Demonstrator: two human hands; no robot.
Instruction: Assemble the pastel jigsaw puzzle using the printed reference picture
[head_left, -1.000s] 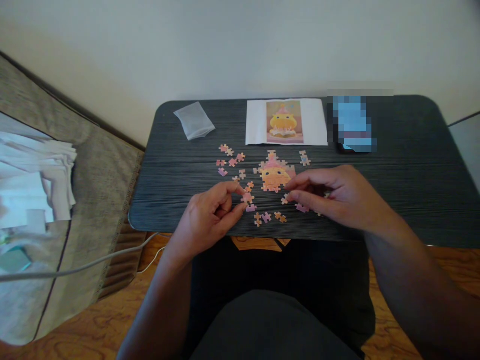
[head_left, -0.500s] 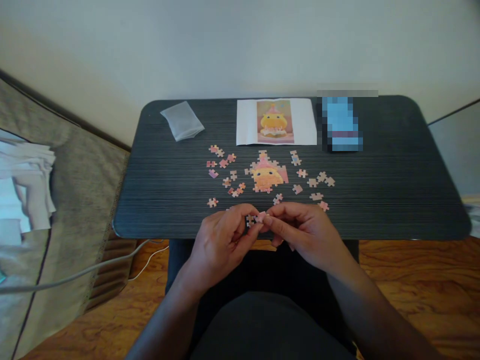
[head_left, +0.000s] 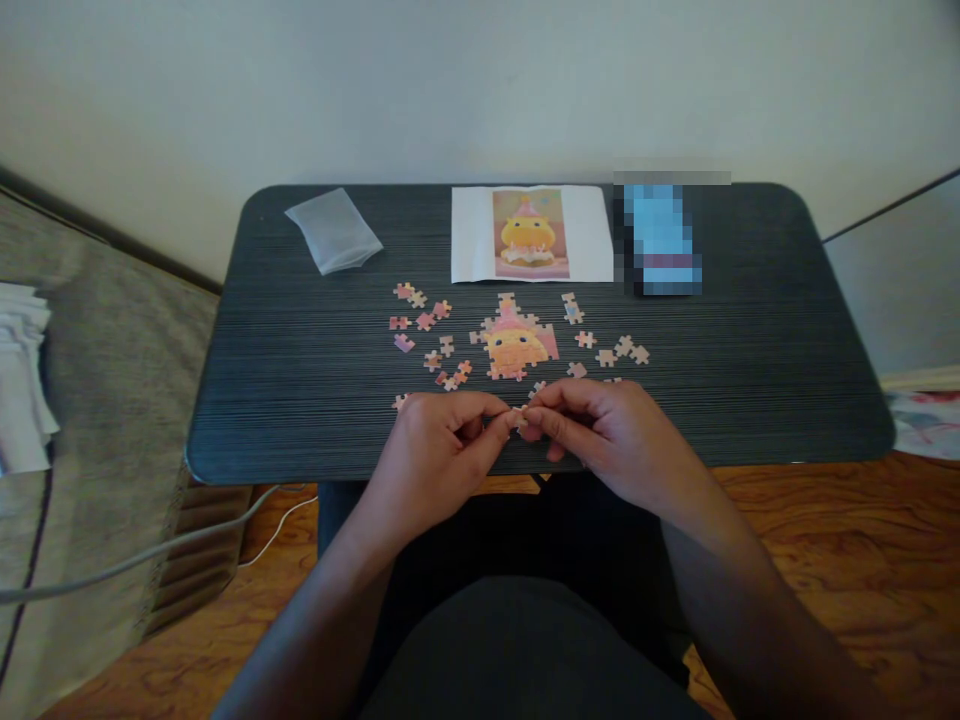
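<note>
Near the front edge of the table, my left hand (head_left: 439,445) and my right hand (head_left: 619,435) meet fingertip to fingertip. Both pinch a small pale pink jigsaw piece (head_left: 519,420) between thumb and forefinger; fingers partly cover it, so I cannot tell whether it is one piece or two joined. Just beyond them lies a partly assembled puzzle (head_left: 517,345) with a yellow animal face and a pink hat. Loose puzzle pieces (head_left: 426,321) are scattered to its left, and more loose pieces (head_left: 606,357) lie to its right.
Behind the puzzle, a white sheet (head_left: 472,235) bears the printed picture. A clear plastic bag (head_left: 334,232) rests at the back left, and a blurred-out blue object (head_left: 664,240) at the back right. The dark table (head_left: 787,370) stands against a wall.
The camera view has shifted, sliding the table leftward in the picture. Both hands are farther forward over the table relative to the puzzle, and the pinched piece has turned between the fingertips.
</note>
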